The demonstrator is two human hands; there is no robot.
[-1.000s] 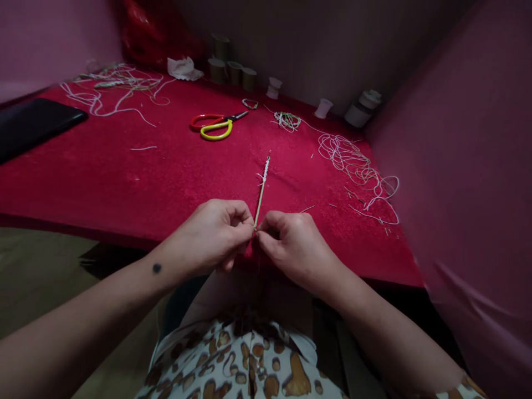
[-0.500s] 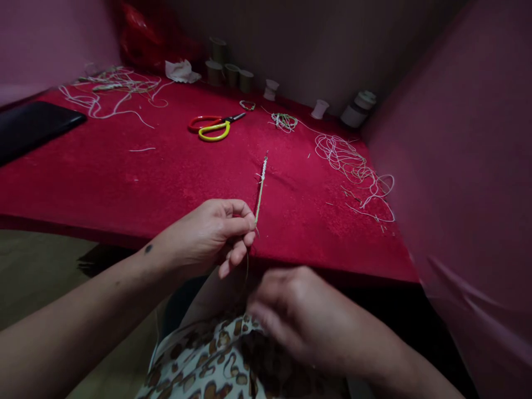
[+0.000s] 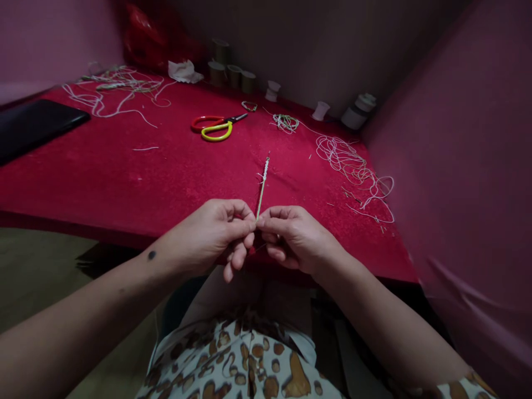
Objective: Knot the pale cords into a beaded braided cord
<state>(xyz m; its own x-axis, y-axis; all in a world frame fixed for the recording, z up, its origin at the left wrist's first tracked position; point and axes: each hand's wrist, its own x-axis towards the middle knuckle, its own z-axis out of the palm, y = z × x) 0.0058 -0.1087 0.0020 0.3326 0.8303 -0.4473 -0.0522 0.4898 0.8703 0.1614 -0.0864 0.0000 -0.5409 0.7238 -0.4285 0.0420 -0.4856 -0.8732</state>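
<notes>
A thin braided cord (image 3: 262,191), pale green below and whitish toward its top, stretches from a small hook-like point on the red table to my fingertips. Its lower end is pinched between the thumb and forefinger of my left hand (image 3: 233,230). My right hand (image 3: 288,230) is closed too, thumb and forefinger pressed together at the same end of the cord, touching my left fingertips. A thin strand shows faintly below the fingers.
On the red table (image 3: 199,177) lie scissors (image 3: 218,130), a green-white cord bundle (image 3: 285,122), tangled white thread (image 3: 343,158), more thread (image 3: 118,91) and a black phone-like object (image 3: 39,127). Spools (image 3: 248,81), a white bottle (image 3: 359,112) and a red bag (image 3: 153,36) stand behind.
My right hand has risen from below the table edge to the cord's lower end, and its fingers have closed there. My left hand keeps its pinch.
</notes>
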